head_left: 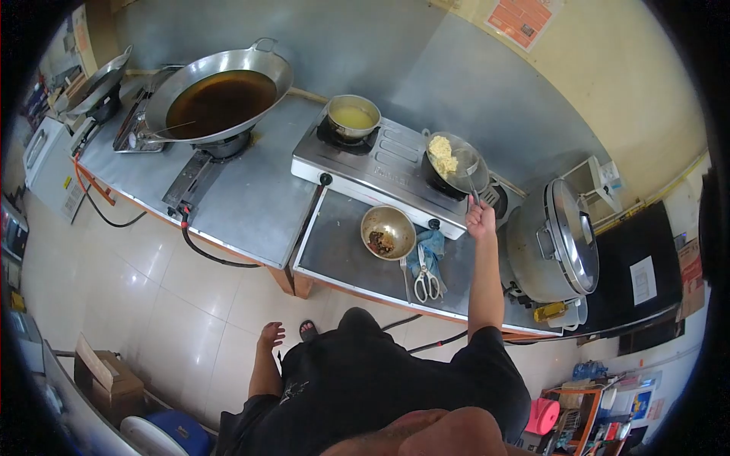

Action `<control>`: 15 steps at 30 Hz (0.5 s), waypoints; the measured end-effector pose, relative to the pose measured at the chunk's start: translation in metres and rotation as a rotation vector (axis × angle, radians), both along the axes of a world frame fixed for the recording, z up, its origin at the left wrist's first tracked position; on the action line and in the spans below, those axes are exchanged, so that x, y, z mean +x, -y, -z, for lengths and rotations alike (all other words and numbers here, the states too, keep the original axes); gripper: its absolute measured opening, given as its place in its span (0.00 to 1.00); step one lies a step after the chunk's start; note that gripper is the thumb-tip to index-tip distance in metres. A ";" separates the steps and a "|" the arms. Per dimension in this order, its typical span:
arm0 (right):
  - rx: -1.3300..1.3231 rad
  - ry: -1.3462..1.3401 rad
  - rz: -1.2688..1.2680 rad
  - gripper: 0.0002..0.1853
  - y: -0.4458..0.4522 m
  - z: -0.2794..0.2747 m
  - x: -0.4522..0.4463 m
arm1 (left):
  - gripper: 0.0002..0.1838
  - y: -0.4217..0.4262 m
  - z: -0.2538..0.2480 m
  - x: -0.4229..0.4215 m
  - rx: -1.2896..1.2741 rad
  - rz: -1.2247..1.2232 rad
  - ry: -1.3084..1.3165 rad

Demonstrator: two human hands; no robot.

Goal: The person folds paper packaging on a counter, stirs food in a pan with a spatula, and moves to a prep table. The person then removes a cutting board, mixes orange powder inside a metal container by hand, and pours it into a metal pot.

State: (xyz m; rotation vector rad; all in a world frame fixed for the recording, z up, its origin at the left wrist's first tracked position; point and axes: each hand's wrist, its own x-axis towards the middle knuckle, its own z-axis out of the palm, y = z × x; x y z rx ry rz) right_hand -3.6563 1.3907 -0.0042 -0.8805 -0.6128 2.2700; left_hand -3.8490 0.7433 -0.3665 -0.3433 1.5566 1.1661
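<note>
Right grip [480, 220] curls round a slim handle [472, 193] at the round metal pan [455, 182] holding crinkly yellow noodles [440, 155]; left grip [271, 334] hangs loosely spread.

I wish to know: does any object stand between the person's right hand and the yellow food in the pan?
Nothing visible, except what it holds. The right hand grips a handle at the near edge of the pan; the yellow food lies beyond, toward the left. The small pot stands further left, outside that path.
</note>
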 end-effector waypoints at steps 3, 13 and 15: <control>0.099 0.079 0.020 0.19 0.006 -0.010 0.008 | 0.21 -0.002 0.001 0.001 -0.031 -0.006 -0.021; 0.991 0.884 0.049 0.20 0.002 -0.010 0.020 | 0.20 -0.001 0.013 0.000 -0.039 0.005 -0.014; 1.088 0.978 0.104 0.20 -0.005 -0.005 0.016 | 0.20 -0.006 0.009 -0.001 -0.028 0.010 -0.030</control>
